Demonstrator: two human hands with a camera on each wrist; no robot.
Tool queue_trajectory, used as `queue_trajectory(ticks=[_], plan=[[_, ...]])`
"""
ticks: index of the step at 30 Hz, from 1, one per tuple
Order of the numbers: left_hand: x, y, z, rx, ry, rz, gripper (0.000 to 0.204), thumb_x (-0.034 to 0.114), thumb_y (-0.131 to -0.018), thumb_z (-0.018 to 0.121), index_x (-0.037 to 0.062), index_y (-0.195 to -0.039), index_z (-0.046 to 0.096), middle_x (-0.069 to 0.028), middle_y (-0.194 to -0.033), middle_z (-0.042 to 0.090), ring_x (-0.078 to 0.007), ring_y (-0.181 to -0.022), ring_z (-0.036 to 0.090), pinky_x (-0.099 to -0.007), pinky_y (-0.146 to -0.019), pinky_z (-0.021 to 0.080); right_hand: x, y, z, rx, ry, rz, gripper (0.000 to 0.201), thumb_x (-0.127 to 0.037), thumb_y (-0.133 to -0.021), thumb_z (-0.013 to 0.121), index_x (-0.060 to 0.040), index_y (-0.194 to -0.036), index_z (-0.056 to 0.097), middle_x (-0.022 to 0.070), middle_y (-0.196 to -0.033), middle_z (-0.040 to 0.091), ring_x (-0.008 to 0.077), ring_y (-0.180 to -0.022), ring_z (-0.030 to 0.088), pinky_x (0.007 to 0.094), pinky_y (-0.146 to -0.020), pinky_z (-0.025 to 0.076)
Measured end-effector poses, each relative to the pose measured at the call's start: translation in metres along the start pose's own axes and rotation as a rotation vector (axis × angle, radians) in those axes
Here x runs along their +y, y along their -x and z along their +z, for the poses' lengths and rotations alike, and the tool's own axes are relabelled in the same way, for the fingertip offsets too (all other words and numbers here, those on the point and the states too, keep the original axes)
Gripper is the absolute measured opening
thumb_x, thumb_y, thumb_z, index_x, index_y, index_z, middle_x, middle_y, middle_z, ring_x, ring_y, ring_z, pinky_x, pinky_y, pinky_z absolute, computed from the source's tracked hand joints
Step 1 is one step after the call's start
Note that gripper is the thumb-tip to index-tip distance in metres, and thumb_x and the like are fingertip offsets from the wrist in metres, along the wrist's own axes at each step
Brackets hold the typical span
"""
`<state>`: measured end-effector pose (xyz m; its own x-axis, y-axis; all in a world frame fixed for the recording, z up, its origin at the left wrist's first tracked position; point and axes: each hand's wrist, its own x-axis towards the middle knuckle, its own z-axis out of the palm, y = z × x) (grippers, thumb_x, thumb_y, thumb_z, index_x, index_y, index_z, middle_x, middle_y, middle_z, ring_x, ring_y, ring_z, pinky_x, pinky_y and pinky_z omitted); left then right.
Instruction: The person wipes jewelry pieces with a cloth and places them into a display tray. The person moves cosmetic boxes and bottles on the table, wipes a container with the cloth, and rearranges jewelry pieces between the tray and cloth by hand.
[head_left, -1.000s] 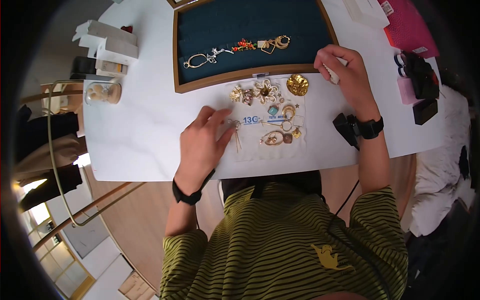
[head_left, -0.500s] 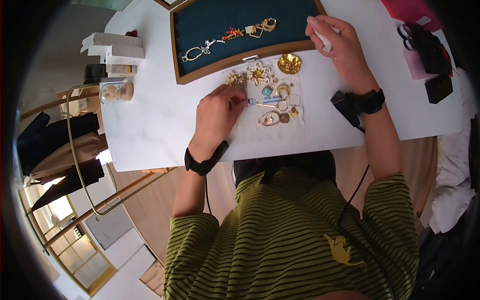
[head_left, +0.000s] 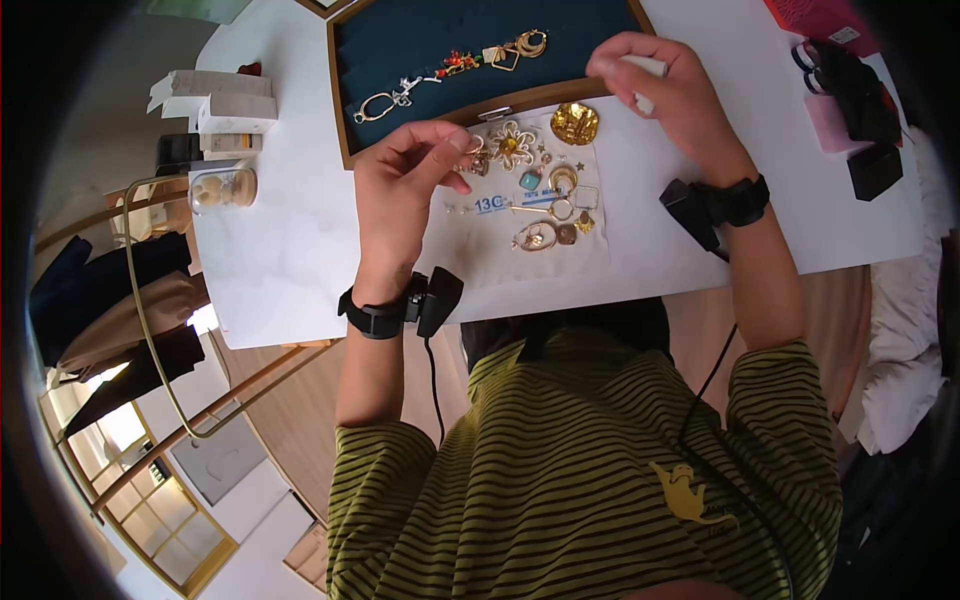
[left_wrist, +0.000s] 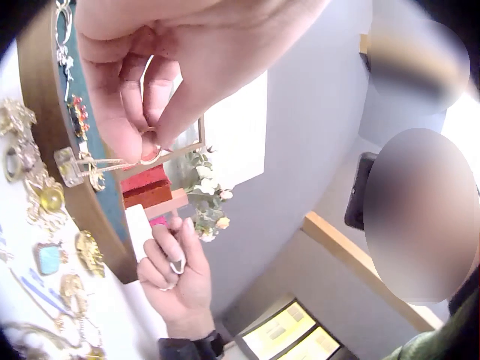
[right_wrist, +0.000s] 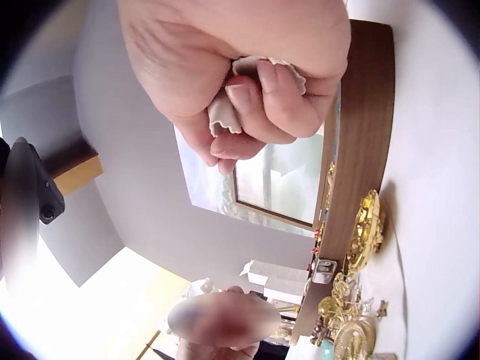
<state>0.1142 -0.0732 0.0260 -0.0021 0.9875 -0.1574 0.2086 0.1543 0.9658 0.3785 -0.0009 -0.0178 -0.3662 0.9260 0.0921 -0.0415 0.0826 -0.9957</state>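
Observation:
My left hand [head_left: 400,190] is raised over the left part of the jewelry, near the case's front edge; in the left wrist view its thumb and fingertip pinch a small earring [left_wrist: 154,156] with a thin chain. Curled round a crumpled pale cloth [right_wrist: 225,112], my right hand [head_left: 675,95] hovers by the case's front right corner. On a white printed sheet [head_left: 480,255] lie a flower brooch [head_left: 511,145], a round gold piece [head_left: 575,124], a turquoise stone piece [head_left: 530,180] and several rings and earrings. Inside the wooden case [head_left: 400,140], several pieces form a row on dark teal lining.
White boxes [head_left: 235,112] and a small glass dome [head_left: 222,190] stand at the table's left. A pink bag [head_left: 820,20], a black item [head_left: 850,90] and a small black box [head_left: 876,172] are at the right.
My left hand has come down to the left side of the sheet, pinched the dangling earring and lifted it toward the case. My right hand has moved slightly left, still gripping the cloth.

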Motion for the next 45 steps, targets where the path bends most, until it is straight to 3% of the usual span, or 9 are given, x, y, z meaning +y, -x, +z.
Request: queue_trajectory(ticks=[1, 2, 4, 5, 10, 19, 24, 40, 45], plan=[[0.003, -0.004, 0.003, -0.010, 0.107, 0.000, 0.014, 0.008, -0.093, 0.062, -0.0031, -0.100, 0.066, -0.0111, -0.090, 0.069, -0.0145, -0.079, 0.064, -0.0263, -0.062, 0.052, -0.011, 0.000, -0.003, -0.097, 0.070, 0.035, 0.019, -0.021, -0.089, 0.067, -0.0069, -0.101, 0.071, -0.0057, -0.070, 0.056, 0.0007, -0.065, 0.048, 0.0182, -0.053, 0.036], [0.007, -0.008, 0.006, -0.020, 0.215, 0.001, 0.015, 0.008, -0.093, 0.061, -0.0031, -0.101, 0.066, -0.0114, -0.091, 0.069, -0.0151, -0.080, 0.064, -0.0268, -0.063, 0.053, -0.013, 0.000, -0.001, -0.093, 0.080, 0.034, 0.019, -0.021, -0.089, 0.067, -0.0069, -0.101, 0.071, -0.0057, -0.070, 0.056, 0.0007, -0.065, 0.048, 0.0182, -0.053, 0.036], [0.017, -0.014, 0.017, -0.050, 0.314, 0.009, 0.014, 0.007, -0.093, 0.062, -0.0040, -0.101, 0.066, -0.0120, -0.091, 0.069, -0.0156, -0.079, 0.066, -0.0273, -0.064, 0.055, -0.014, -0.002, 0.005, -0.250, 0.048, -0.126, 0.021, -0.019, -0.087, 0.070, -0.0048, -0.103, 0.071, -0.0021, -0.079, 0.062, 0.0047, -0.075, 0.057, 0.0203, -0.064, 0.046], [0.021, -0.017, 0.024, -0.073, 0.403, 0.008, 0.014, 0.005, -0.092, 0.063, -0.0049, -0.101, 0.066, -0.0126, -0.092, 0.070, -0.0160, -0.079, 0.067, -0.0277, -0.065, 0.057, -0.017, 0.000, 0.007, -0.299, 0.010, -0.021, 0.025, -0.017, -0.085, 0.072, -0.0021, -0.105, 0.070, 0.0019, -0.089, 0.066, 0.0081, -0.084, 0.061, 0.0222, -0.076, 0.049], [0.026, -0.033, 0.049, -0.208, 0.450, 0.044, 0.015, 0.004, -0.093, 0.061, -0.0051, -0.104, 0.065, -0.0135, -0.095, 0.070, -0.0171, -0.081, 0.068, -0.0281, -0.068, 0.057, -0.012, 0.000, 0.007, -0.335, 0.034, 0.102, 0.028, -0.021, -0.086, 0.073, -0.0002, -0.105, 0.069, 0.0045, -0.092, 0.070, 0.0075, -0.080, 0.060, 0.0225, -0.072, 0.048], [0.020, -0.043, 0.049, -0.059, 0.215, 0.131, 0.016, 0.009, -0.093, 0.062, -0.0037, -0.103, 0.065, -0.0133, -0.093, 0.069, -0.0171, -0.075, 0.065, -0.0288, -0.069, 0.055, -0.005, 0.000, 0.004, -0.205, 0.047, 0.021, 0.025, -0.025, -0.094, 0.061, -0.0014, -0.095, 0.072, 0.0008, -0.082, 0.068, 0.0057, -0.070, 0.054, 0.0220, -0.065, 0.045], [0.019, -0.037, 0.045, -0.050, 0.130, 0.121, 0.015, 0.010, -0.093, 0.064, -0.0026, -0.101, 0.066, -0.0115, -0.091, 0.069, -0.0145, -0.075, 0.064, -0.0255, -0.062, 0.051, -0.003, -0.002, -0.001, -0.298, 0.024, -0.039, 0.023, -0.020, -0.097, 0.056, -0.0006, -0.095, 0.069, 0.0019, -0.082, 0.066, 0.0060, -0.064, 0.048, 0.0221, -0.056, 0.038], [0.014, -0.032, 0.046, -0.069, 0.112, 0.088, 0.012, 0.002, -0.088, 0.067, -0.0026, -0.099, 0.068, -0.0061, -0.084, 0.070, -0.0076, -0.069, 0.062, -0.0195, -0.055, 0.047, 0.000, -0.001, 0.003, -0.381, 0.107, -0.001, 0.021, -0.021, -0.096, 0.055, -0.0027, -0.096, 0.065, -0.0028, -0.085, 0.062, 0.0040, -0.069, 0.046, 0.0212, -0.060, 0.038], [0.016, -0.030, 0.047, -0.052, 0.065, 0.104, 0.013, 0.006, -0.088, 0.067, -0.0024, -0.099, 0.068, -0.0072, -0.085, 0.069, -0.0111, -0.070, 0.062, -0.0223, -0.056, 0.048, -0.004, 0.001, 0.008, -0.083, 0.098, -0.119, 0.022, -0.021, -0.095, 0.055, -0.0068, -0.110, 0.061, -0.0054, -0.087, 0.056, -0.0001, -0.063, 0.040, 0.0172, -0.054, 0.032]])
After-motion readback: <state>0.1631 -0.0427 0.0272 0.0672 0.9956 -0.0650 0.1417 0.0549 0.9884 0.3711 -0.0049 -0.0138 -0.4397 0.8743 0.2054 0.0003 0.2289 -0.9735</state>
